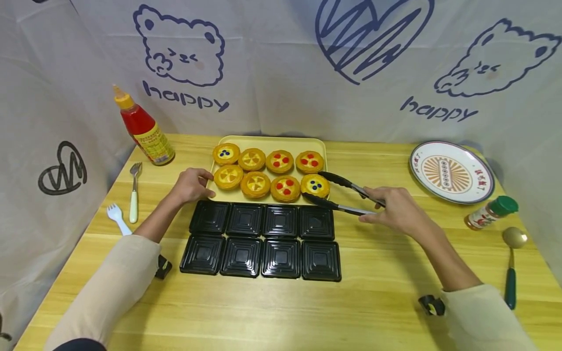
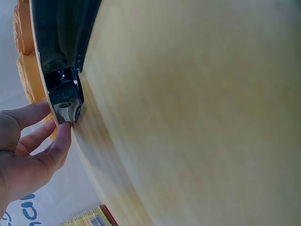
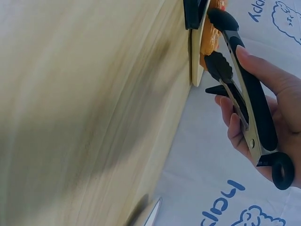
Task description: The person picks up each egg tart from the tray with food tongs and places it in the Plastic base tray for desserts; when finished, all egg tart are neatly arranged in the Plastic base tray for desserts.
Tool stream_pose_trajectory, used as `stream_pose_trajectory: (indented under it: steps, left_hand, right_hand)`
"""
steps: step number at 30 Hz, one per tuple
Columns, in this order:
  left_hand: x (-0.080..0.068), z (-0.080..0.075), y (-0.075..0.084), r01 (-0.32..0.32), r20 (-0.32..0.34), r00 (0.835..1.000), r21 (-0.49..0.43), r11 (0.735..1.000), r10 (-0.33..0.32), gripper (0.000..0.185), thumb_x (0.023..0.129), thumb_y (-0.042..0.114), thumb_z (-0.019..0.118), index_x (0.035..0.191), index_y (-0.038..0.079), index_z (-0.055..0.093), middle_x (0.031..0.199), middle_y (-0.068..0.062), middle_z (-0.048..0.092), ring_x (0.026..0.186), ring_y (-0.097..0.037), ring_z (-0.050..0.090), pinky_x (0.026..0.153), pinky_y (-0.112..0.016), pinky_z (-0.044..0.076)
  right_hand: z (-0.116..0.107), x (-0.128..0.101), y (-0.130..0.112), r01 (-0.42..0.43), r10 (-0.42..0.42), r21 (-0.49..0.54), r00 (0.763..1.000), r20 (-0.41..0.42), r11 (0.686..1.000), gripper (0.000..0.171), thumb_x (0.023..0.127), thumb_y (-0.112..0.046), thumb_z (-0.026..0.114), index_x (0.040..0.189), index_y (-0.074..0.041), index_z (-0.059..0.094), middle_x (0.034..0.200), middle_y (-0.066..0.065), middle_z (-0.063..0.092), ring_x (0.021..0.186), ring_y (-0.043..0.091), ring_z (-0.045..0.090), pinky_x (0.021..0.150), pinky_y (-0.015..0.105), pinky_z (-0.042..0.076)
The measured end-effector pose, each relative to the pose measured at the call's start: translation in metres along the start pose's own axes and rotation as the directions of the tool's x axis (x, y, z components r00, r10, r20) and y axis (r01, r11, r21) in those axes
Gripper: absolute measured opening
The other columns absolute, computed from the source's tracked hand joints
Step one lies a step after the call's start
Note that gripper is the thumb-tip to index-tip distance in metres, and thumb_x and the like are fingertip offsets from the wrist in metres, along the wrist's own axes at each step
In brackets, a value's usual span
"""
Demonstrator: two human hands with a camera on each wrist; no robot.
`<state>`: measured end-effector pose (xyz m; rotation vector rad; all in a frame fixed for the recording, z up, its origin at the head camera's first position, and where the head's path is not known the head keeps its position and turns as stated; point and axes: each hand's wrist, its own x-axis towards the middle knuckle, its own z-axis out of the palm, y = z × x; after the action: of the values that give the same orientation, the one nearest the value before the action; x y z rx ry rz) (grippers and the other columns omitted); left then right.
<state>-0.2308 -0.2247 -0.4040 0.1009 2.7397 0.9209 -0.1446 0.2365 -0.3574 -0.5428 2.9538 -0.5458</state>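
A pale yellow tray (image 1: 272, 142) holds two rows of tarts topped with red, blue or yellow pieces. My left hand (image 1: 193, 185) pinches the tray's left edge; thumb and fingers lie on either side of it in the left wrist view. My right hand (image 1: 397, 209) grips black-tipped metal tongs (image 3: 254, 99). Their arms are spread around a tart with blue dots (image 1: 315, 186) at the right end of the front row. Directly in front of the tray stand two rows of black square plastic containers (image 1: 281, 258), with no tarts in them.
Left lie a fork (image 1: 134, 195) and a small light-blue fork (image 1: 116, 215), with a red sauce bottle (image 1: 147, 131) behind. On the right are a patterned plate (image 1: 452, 170), a green-capped shaker (image 1: 489, 214) and a green-handled spoon (image 1: 511, 268). A white cloth (image 1: 281, 97) hangs behind.
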Motion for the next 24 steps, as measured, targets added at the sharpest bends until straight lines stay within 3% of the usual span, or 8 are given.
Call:
stream_pose_trajectory:
  steps: [8, 12, 19, 24]
  left_hand:
    - [0.001, 0.000, -0.001, -0.013, 0.008, 1.000, 0.026, 1.000, 0.013, 0.047, 0.077, 0.008, 0.076, 0.119, -0.007, 0.059, 0.105, -0.026, 0.064, 0.095, -0.033, 0.063, 0.065, -0.028, 0.049]
    - [0.001, 0.001, -0.003, -0.028, 0.010, 1.000, 0.037, 0.999, 0.027, 0.047, 0.078, 0.010, 0.076, 0.118, -0.006, 0.060, 0.103, -0.024, 0.064, 0.093, -0.032, 0.062, 0.065, -0.028, 0.048]
    - [0.002, 0.000, -0.007, -0.027, 0.016, 1.000, 0.042, 0.999, 0.027, 0.047, 0.079, 0.012, 0.076, 0.120, -0.005, 0.059, 0.105, -0.025, 0.064, 0.093, -0.032, 0.063, 0.066, -0.030, 0.049]
    - [0.002, -0.001, -0.007, -0.026, 0.021, 0.999, 0.043, 0.999, 0.025, 0.049, 0.079, 0.012, 0.076, 0.121, -0.005, 0.059, 0.106, -0.026, 0.064, 0.092, -0.032, 0.062, 0.068, -0.032, 0.050]
  right_hand:
    - [-0.007, -0.012, 0.000, 0.050, -0.051, -0.016, 0.997, -0.059, 0.999, 0.069, 0.075, -0.032, 0.080, 0.129, 0.003, 0.055, 0.114, 0.025, 0.065, 0.076, 0.025, 0.067, 0.063, 0.036, 0.050]
    - [-0.014, -0.024, -0.001, 0.056, -0.057, -0.022, 0.997, -0.048, 0.998, 0.069, 0.074, -0.032, 0.080, 0.129, 0.002, 0.056, 0.113, 0.023, 0.067, 0.079, 0.025, 0.066, 0.064, 0.037, 0.049]
    - [-0.016, -0.047, -0.006, 0.057, -0.057, -0.019, 0.998, -0.020, 0.998, 0.069, 0.075, -0.038, 0.079, 0.130, -0.002, 0.057, 0.120, 0.020, 0.064, 0.097, 0.033, 0.066, 0.078, 0.046, 0.052]
    - [-0.010, -0.058, -0.008, 0.084, -0.084, -0.003, 0.996, -0.015, 0.996, 0.068, 0.072, -0.039, 0.080, 0.127, -0.004, 0.060, 0.113, 0.017, 0.068, 0.089, 0.025, 0.068, 0.077, 0.044, 0.053]
